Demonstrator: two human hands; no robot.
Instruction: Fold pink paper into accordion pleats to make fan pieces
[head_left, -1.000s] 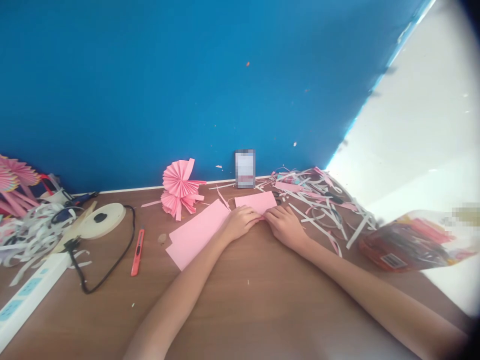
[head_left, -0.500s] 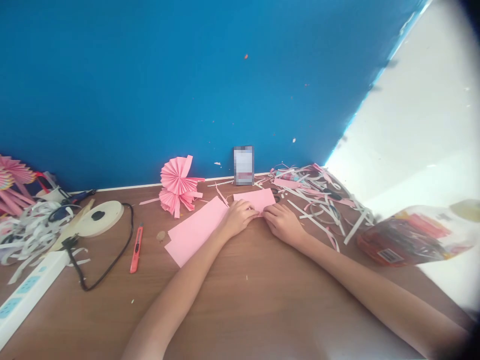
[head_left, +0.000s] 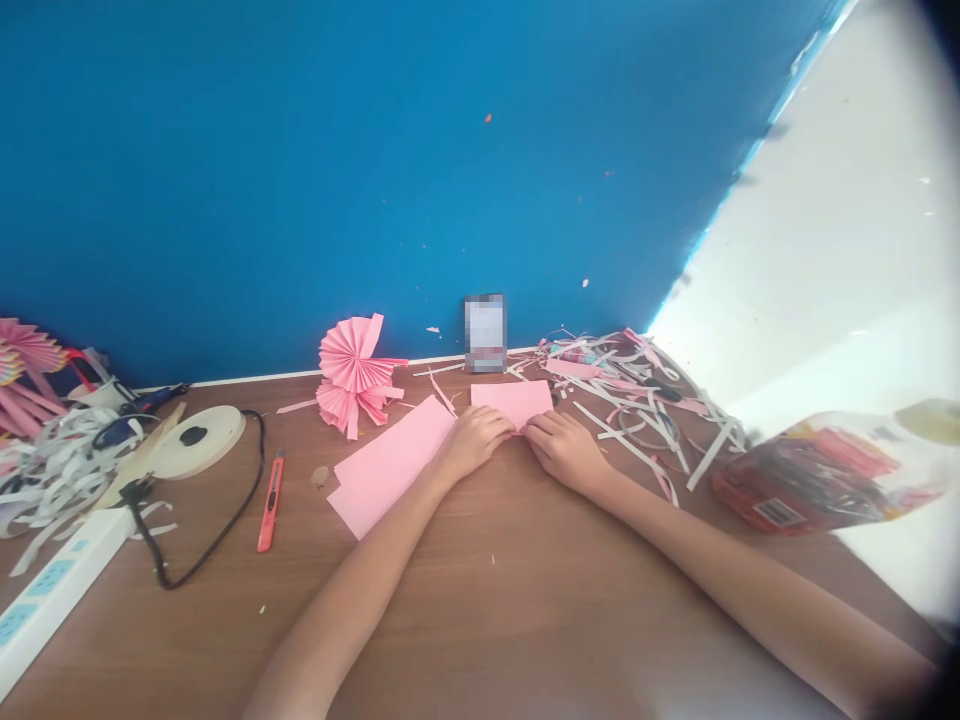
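The small pink rectangular sheet of paper (head_left: 517, 398) lay flat on the brown wooden table (head_left: 480, 620), near the blue wall (head_left: 300, 150) and straight ahead of the person. Its near edge was caught from both sides: the left hand (head_left: 474, 440) had its fingers curled, its grip pinching the edge at the left, and the right hand (head_left: 564, 448) met it almost fingertip to fingertip, its grip likewise closed on the same edge. Just left of the left hand, partly under the wrist, lay a larger pink paper sheet (head_left: 386, 468), set at a slant. Beyond that sheet, against the wall, sat two pink pleated paper fans (head_left: 352, 375), one upon the other, and a small blurred card (head_left: 484, 333) stood beside them. To the right of the right hand spread a loose heap of white and pink paper strips (head_left: 641, 395). Farther right a clear plastic bag (head_left: 825, 470) lay on its side with red packets inside it; what they were could not be told. To the left lay a red utility knife (head_left: 268, 500), a black cord (head_left: 217, 530), a cream roll of tape (head_left: 196, 438), a white power strip (head_left: 52, 590) and a tangle of grey-white paper strips (head_left: 52, 470).
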